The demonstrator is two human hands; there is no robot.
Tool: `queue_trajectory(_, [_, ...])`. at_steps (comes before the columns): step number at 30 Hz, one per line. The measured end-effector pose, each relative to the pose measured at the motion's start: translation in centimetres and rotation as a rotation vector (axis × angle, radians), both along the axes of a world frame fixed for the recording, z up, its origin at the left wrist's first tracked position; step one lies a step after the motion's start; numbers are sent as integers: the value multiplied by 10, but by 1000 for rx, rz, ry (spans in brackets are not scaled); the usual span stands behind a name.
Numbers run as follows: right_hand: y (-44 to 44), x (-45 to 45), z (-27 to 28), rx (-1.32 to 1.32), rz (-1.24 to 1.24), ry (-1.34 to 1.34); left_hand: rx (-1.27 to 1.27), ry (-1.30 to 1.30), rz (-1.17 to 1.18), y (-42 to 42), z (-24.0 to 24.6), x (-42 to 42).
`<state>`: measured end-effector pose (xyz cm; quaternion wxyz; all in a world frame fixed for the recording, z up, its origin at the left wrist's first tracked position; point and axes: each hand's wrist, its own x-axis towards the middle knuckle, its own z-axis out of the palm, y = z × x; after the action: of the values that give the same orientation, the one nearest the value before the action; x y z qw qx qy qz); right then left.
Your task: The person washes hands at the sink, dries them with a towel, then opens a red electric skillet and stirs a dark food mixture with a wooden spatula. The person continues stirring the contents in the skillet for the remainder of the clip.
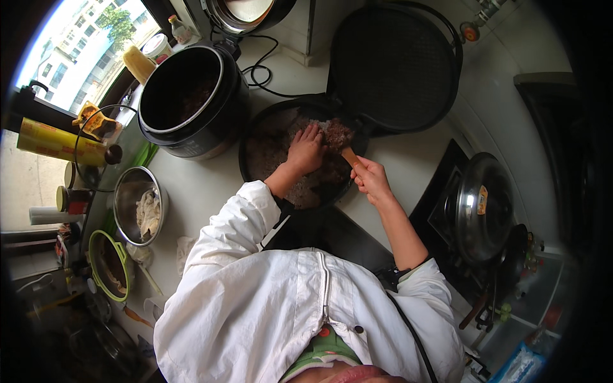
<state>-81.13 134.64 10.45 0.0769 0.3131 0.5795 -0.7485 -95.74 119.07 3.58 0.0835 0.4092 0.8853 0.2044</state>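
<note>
Before me sits a round black electric griddle, with a brownish, grainy food spread over parts of its plate. My left hand lies palm down over this food, fingers stretched toward a clump near the hinge side. A wooden spatula is gripped by its handle in my right hand. Its blade is covered by the clump, so its shape is hidden. What lies directly beneath my left palm cannot be seen.
The griddle's raised lid leans behind. An open cooker pot with dark residue stands at left, near a steel bowl holding pale cloth-like material and a green-rimmed strainer. A lidded pan rests on the hob at right. A black cord trails behind.
</note>
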Motion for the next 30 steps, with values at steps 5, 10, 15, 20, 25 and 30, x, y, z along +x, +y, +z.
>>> queue_trajectory(5, [11, -15, 24, -25, 51, 25, 263, -251, 122, 11, -4, 11])
queue_trajectory(10, [20, -24, 62, 39, 137, 55, 598, -359, 205, 26, 13, 23])
queue_trajectory(15, [30, -29, 109, 253, 308, 86, 739, -490, 319, 43, 59, 42])
queue_trajectory(20, [45, -35, 163, 416, 501, 51, 968, -639, 490, 60, 109, 73])
queue_trajectory(25, [58, -63, 188, 597, 735, -23, 1153, -854, 678, 77, 113, 90])
queue_trajectory(30, [46, -147, 160, 869, 1070, -170, 1356, -1103, 996, 81, 91, 59])
